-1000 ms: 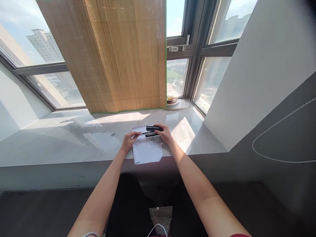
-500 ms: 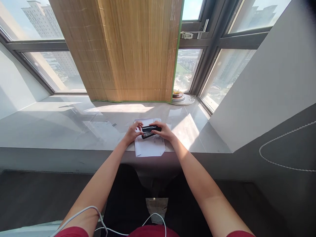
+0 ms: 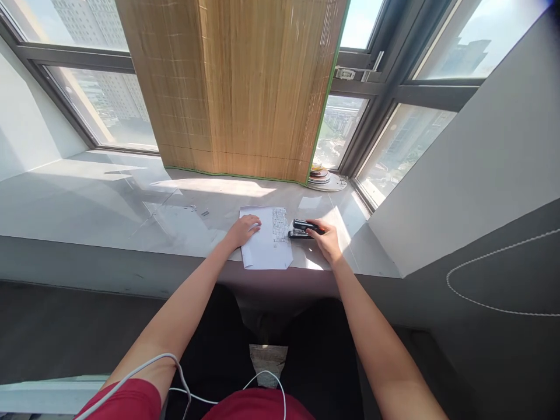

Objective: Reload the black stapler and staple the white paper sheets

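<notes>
White paper (image 3: 266, 251) with dark writing at its upper right lies on the window sill, its near edge close to the sill's front edge. My left hand (image 3: 245, 229) rests on the paper's left side, fingers stretched over it and holding nothing. In my right hand (image 3: 326, 236) is a black stapler (image 3: 301, 228), gripped around its rear end. The stapler points left, its jaws apart, with its front end at the paper's right edge. Whether the paper is one sheet or several I cannot tell.
A bamboo blind (image 3: 245, 87) hangs over the window behind the sill (image 3: 109, 204). Stacked plates (image 3: 321, 176) stand in the far right corner. Small dark bits (image 3: 205, 213) lie left of the paper. A white cable (image 3: 168, 357) crosses my left arm.
The stapler has gone from between both hands above the paper to the paper's right edge, in my right hand alone. My left hand has let go and lowered onto the paper. The view has tilted slightly.
</notes>
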Tool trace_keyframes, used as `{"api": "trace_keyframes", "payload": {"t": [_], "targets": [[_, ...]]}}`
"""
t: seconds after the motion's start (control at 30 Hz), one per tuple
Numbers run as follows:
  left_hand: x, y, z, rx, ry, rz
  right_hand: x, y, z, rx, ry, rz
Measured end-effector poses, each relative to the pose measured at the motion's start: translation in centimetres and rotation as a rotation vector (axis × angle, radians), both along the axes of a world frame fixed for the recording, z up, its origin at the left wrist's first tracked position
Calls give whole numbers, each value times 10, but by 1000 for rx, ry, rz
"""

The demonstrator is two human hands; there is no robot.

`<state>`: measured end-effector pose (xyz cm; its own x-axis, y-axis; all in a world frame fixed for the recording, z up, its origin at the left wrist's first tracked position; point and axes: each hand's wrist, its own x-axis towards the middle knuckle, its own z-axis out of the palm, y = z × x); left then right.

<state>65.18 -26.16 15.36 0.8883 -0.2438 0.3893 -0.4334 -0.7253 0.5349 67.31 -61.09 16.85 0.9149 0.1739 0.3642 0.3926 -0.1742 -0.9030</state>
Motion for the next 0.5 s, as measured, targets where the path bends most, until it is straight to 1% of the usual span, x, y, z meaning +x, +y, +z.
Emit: {"api": "trace_keyframes", "payload": {"t": [0.07,0.17,0.23,0.33,0.37,0.43,0.5], "targets": [[1,-1,0,-28,-19,17,-1,-18,-5,20,40,2],[-5,-7,5,-12,-46,49,-3,-24,-7,1,68,56],[-15,-15,10,61,-24,27,-5,-20,-6,-59,44,108],[-34,-34,16,256,89,-99,-7,-15,-3,-96,-9,167],[-39,-41,17,315,132,-120,-8,-14,-3,-94,-27,175],[-46,-54,17,386,201,-97,-9,-15,-3,-99,-69,170],[-47,-65,16,399,246,-27,-10,-16,-3,-127,-105,159]]}}
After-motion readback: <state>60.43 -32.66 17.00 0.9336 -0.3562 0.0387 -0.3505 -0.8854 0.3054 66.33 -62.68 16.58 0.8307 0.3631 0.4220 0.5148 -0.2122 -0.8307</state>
